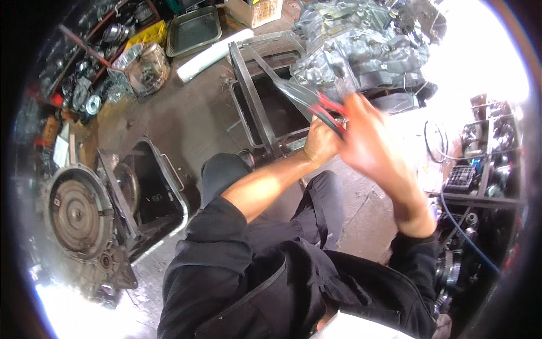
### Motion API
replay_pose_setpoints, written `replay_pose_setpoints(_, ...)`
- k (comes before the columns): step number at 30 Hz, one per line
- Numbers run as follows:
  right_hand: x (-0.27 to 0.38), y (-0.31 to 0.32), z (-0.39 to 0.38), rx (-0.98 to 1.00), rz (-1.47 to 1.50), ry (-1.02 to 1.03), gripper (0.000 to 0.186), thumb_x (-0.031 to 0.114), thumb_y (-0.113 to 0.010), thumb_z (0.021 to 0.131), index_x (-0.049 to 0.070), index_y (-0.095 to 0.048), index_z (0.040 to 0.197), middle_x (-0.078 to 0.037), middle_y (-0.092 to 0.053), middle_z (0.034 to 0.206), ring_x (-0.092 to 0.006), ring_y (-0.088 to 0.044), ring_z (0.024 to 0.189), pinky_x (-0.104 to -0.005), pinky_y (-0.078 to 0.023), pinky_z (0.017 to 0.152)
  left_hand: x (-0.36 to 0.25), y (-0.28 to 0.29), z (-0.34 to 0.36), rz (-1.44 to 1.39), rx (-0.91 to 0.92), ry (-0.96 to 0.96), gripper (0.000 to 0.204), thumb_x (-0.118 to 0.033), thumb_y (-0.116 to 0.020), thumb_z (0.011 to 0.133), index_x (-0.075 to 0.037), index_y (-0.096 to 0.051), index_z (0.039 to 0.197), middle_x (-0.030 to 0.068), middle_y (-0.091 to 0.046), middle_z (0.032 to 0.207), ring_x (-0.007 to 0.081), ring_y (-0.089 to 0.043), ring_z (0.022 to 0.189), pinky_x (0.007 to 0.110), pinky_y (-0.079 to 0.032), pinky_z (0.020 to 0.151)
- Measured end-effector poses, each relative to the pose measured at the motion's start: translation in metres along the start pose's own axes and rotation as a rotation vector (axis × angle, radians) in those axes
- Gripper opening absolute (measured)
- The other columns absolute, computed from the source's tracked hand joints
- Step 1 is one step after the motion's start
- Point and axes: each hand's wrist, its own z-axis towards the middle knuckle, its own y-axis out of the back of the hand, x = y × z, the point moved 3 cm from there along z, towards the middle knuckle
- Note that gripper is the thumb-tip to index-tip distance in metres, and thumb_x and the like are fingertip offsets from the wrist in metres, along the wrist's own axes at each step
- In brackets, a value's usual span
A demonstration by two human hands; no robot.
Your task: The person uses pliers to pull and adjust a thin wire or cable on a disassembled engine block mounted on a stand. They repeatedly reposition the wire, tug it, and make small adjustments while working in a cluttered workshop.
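Both my hands meet in front of the transmission (361,51), a silver metal housing wrapped partly in clear film. My right hand (367,138), smeared by motion, is closed around red-and-black handles of what looks like long pliers (305,97). Their blurred far end points up and left over the metal stand. My left hand (323,141) is curled into a fist just beneath the handles. What its fingers hold, if anything, is hidden.
A metal frame stand (257,101) sits over a black tray ahead. To the left are a round clutch housing (79,212) and a black bin (155,186). Shelves of parts (480,164) line the right, with a blue hose (463,231). A white roll (212,56) lies on the floor.
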Motion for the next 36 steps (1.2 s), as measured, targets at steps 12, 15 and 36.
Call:
replay_pose_setpoints(12, 0.052, -0.069, 0.19, 0.159, -0.821, 0.451, 0.02, 0.006, -0.063, 0.085, 0.004, -0.071, 0.102, -0.018, -0.07, 0.099, -0.0362, -0.073, 0.094, -0.046, -0.06, 0.076, -0.014, 0.001, 0.011, 0.2, -0.138, -0.117, 0.029, -0.009, -0.067, 0.085, -0.007, -0.056, 0.058, 0.0105, -0.053, 0.06, 0.0283, -0.054, 0.067, 0.043, -0.042, 0.074)
replay_pose_setpoints(15, 0.041, -0.075, 0.196, 0.327, -0.975, 0.328, 0.018, 0.018, -0.066, 0.086, 0.01, -0.078, 0.096, -0.012, -0.075, 0.106, -0.0309, -0.072, 0.103, -0.0422, -0.058, 0.084, -0.014, 0.004, 0.01, 0.184, -0.1, -0.111, 0.029, -0.01, -0.066, 0.085, -0.007, -0.057, 0.058, 0.0096, -0.054, 0.06, 0.0282, -0.054, 0.067, 0.042, -0.042, 0.075)
replay_pose_setpoints(36, 0.034, -0.037, 0.115, 0.177, -0.447, 0.09, 0.032, 0.012, -0.068, 0.079, 0.002, -0.065, 0.109, -0.019, -0.07, 0.099, -0.0387, -0.069, 0.092, -0.0445, -0.055, 0.078, -0.015, 0.002, 0.01, 0.153, -0.043, -0.101, 0.015, -0.013, -0.065, 0.084, -0.007, -0.066, 0.069, 0.0117, -0.061, 0.068, 0.0296, -0.058, 0.075, 0.044, -0.042, 0.081)
